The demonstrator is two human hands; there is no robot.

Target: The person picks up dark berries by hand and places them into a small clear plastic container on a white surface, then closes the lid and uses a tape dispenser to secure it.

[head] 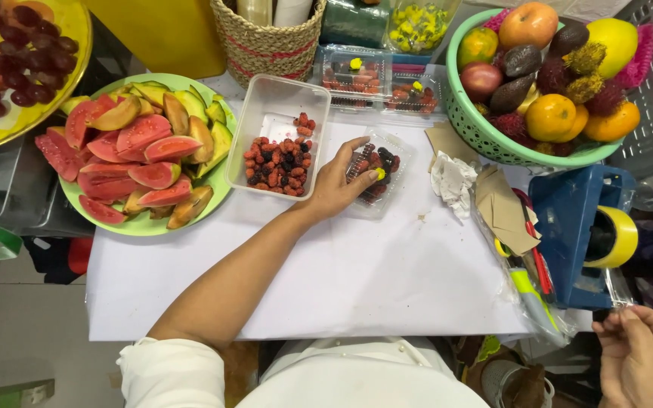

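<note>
My left hand (339,183) reaches across the white table (357,279) and grips a small clear plastic box (382,172) of red and dark berries, with the fingers over its left side. Just left of it stands a larger open clear tub (275,102) with a heap of the same berries (280,165). My right hand (642,357) is at the bottom right, off the table's corner, with fingers curled close together beside a strip of clear film below a blue tape dispenser (568,227) holding a yellow roll (620,236). What those fingers hold is unclear.
A green plate (145,227) of pink and green fruit wedges sits at the left, and a yellow dish of dark grapes (17,60) above it. At the back are a woven basket (266,41) and closed berry boxes (357,75). A green basket (485,136) of mixed fruit, crumpled tissue (451,181) and brown paper (504,208) are right.
</note>
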